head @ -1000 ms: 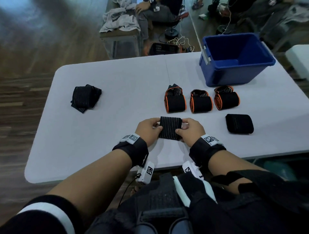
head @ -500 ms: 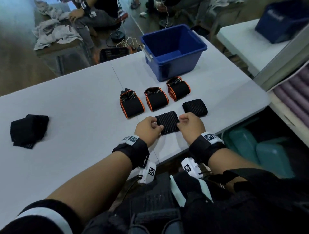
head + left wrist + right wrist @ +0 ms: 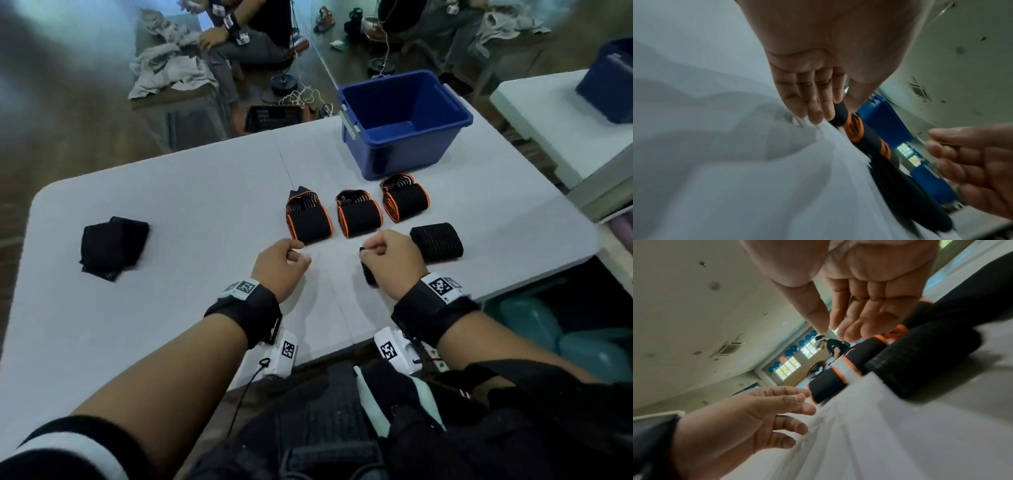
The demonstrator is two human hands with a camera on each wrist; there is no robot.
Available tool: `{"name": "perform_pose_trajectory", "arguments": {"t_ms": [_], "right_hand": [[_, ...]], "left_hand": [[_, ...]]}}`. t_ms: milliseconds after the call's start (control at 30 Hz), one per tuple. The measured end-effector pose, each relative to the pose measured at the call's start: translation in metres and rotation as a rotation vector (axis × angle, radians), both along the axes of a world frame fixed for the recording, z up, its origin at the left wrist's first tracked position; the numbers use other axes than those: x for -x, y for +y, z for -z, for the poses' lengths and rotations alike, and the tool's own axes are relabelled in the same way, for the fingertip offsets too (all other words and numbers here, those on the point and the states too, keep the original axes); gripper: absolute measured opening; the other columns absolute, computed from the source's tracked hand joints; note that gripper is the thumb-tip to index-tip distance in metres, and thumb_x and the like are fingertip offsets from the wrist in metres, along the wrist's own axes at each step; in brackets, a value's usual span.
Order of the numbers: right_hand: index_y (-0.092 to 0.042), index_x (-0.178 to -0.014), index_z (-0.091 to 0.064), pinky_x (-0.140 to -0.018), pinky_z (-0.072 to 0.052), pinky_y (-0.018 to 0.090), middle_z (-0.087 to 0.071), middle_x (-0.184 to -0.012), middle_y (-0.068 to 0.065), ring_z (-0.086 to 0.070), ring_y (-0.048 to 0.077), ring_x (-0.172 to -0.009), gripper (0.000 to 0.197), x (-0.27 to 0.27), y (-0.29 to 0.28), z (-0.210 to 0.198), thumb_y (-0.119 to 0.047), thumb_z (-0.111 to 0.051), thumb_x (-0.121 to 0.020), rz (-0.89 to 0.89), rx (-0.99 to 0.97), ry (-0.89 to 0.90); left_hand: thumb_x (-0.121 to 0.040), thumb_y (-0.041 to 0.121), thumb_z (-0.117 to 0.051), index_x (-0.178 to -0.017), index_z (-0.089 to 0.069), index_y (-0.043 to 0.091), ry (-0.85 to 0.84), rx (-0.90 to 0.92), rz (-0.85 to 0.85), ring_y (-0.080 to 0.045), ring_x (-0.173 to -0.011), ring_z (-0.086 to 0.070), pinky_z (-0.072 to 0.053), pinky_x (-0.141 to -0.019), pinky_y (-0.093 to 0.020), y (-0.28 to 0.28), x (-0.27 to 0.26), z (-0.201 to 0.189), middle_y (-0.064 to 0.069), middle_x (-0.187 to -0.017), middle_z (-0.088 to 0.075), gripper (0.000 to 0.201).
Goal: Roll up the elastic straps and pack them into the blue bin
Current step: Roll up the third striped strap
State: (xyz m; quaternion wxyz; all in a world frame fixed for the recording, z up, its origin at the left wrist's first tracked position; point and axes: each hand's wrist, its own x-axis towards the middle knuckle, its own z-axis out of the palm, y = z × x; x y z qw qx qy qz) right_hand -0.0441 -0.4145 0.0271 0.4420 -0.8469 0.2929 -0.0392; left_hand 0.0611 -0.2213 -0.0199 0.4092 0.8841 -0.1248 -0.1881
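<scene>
Wood-floor room w/ a person seated in the back; white folding table [image 3: 171,205] up front. No readable writing — only square black-and-white marker tags on the wristbands. Open blue plastic bin [image 3: 404,116] at far edge. Three orange-edged black strap rolls [image 3: 359,217] in a row, ends facing near-left; plain black ribbed roll [image 3: 436,241] beside right hand [image 3: 390,263], whose loosely bent fingers hold nothing in wrist view. Left hand [image 3: 279,265] relaxed, holding nothing. Loose black strap bundle [image 3: 111,246] far left.

Gym/activity hall: exercise balls [image 3: 790,352] by windows, folding table [image 3: 171,192], wood floor.
</scene>
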Motion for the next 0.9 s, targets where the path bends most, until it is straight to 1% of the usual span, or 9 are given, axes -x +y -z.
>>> {"name": "perform_pose_trajectory", "arguments": {"t_ms": [67,167,267,367,467,567,667,733,900], "right_hand": [[-0.019,-0.099,-0.064,-0.074,-0.042,0.021,-0.064,-0.09,-0.007,-0.06,0.011,-0.086,0.011,-0.017,0.028,0.001,-0.021,-0.067,-0.088,-0.115,-0.002,0.01],[-0.02,-0.094,-0.063,-0.075,-0.041,0.022,-0.063,-0.087,-0.007,-0.06,0.012,-0.085,0.007,-0.038,0.072,0.003,-0.02,-0.066,-0.088,-0.291,0.014,0.057],[-0.022,-0.091,-0.062,-0.077,-0.044,0.024,-0.063,-0.087,-0.008,-0.061,0.014,-0.088,0.005,-0.056,0.107,0.007,-0.02,-0.065,-0.088,-0.429,0.053,0.103],[-0.022,-0.09,-0.063,-0.083,-0.051,0.031,-0.064,-0.092,-0.005,-0.062,0.017,-0.092,0.004,-0.076,0.133,0.007,-0.022,-0.065,-0.087,-0.536,0.137,0.168],[-0.024,-0.086,-0.061,-0.079,-0.048,0.028,-0.062,-0.092,-0.006,-0.061,0.018,-0.093,0.003,-0.096,0.15,0.003,-0.024,-0.064,-0.086,-0.592,0.224,0.2],[-0.024,-0.082,-0.06,-0.078,-0.047,0.027,-0.062,-0.09,-0.007,-0.062,0.018,-0.092,0.006,-0.113,0.165,-0.003,-0.023,-0.063,-0.087,-0.634,0.253,0.243],[-0.024,-0.075,-0.058,-0.079,-0.053,0.031,-0.062,-0.08,-0.009,-0.066,0.02,-0.088,0.013,-0.122,0.18,-0.003,-0.021,-0.062,-0.087,-0.652,0.232,0.261],[-0.024,-0.077,-0.059,-0.078,-0.053,0.031,-0.063,-0.081,-0.007,-0.067,0.02,-0.088,0.01,-0.123,0.19,0.0,-0.021,-0.062,-0.086,-0.648,0.205,0.261],[-0.023,-0.079,-0.059,-0.08,-0.055,0.034,-0.064,-0.084,-0.005,-0.068,0.023,-0.087,0.009,-0.118,0.212,0.013,-0.021,-0.064,-0.086,-0.644,0.138,0.259]], "left_hand": [[-0.09,0.029,-0.067,-0.116,-0.065,0.024,-0.029,-0.022,-0.096,-0.016,-0.084,-0.067,-0.053,-0.087,-0.033,0.042,-0.018,-0.006,0.01,-0.09,-0.07,0.026],[-0.09,0.028,-0.067,-0.115,-0.065,0.024,-0.1,-0.076,-0.24,-0.017,-0.089,-0.066,-0.051,-0.088,-0.032,0.111,-0.044,-0.017,0.011,-0.093,-0.07,0.025],[-0.091,0.028,-0.067,-0.12,-0.065,0.017,-0.209,-0.165,-0.347,-0.02,-0.102,-0.064,-0.045,-0.091,-0.029,0.176,-0.069,-0.029,0.0,-0.108,-0.069,0.031],[-0.087,0.033,-0.07,-0.126,-0.062,0.019,-0.261,-0.221,-0.497,-0.025,-0.105,-0.062,-0.048,-0.097,-0.034,0.227,-0.089,-0.035,-0.008,-0.122,-0.06,0.042],[-0.085,0.041,-0.072,-0.133,-0.056,0.022,-0.228,-0.26,-0.627,-0.034,-0.109,-0.062,-0.049,-0.102,-0.042,0.262,-0.102,-0.032,-0.014,-0.132,-0.049,0.054],[-0.081,0.054,-0.072,-0.138,-0.05,0.026,-0.138,-0.322,-0.656,-0.039,-0.116,-0.058,-0.047,-0.105,-0.048,0.28,-0.11,-0.023,-0.015,-0.137,-0.045,0.067],[-0.075,0.066,-0.07,-0.141,-0.05,0.026,-0.063,-0.386,-0.576,-0.038,-0.121,-0.054,-0.046,-0.105,-0.048,0.281,-0.117,-0.011,-0.013,-0.137,-0.049,0.08],[-0.072,0.069,-0.068,-0.137,-0.055,0.023,-0.039,-0.431,-0.527,-0.038,-0.121,-0.054,-0.048,-0.102,-0.047,0.275,-0.118,-0.006,-0.012,-0.133,-0.052,0.08],[-0.087,0.038,-0.064,-0.127,-0.059,0.018,-0.084,-0.484,-0.506,-0.036,-0.119,-0.051,-0.047,-0.092,-0.044,0.26,-0.115,-0.002,-0.014,-0.127,-0.053,0.045]]}}
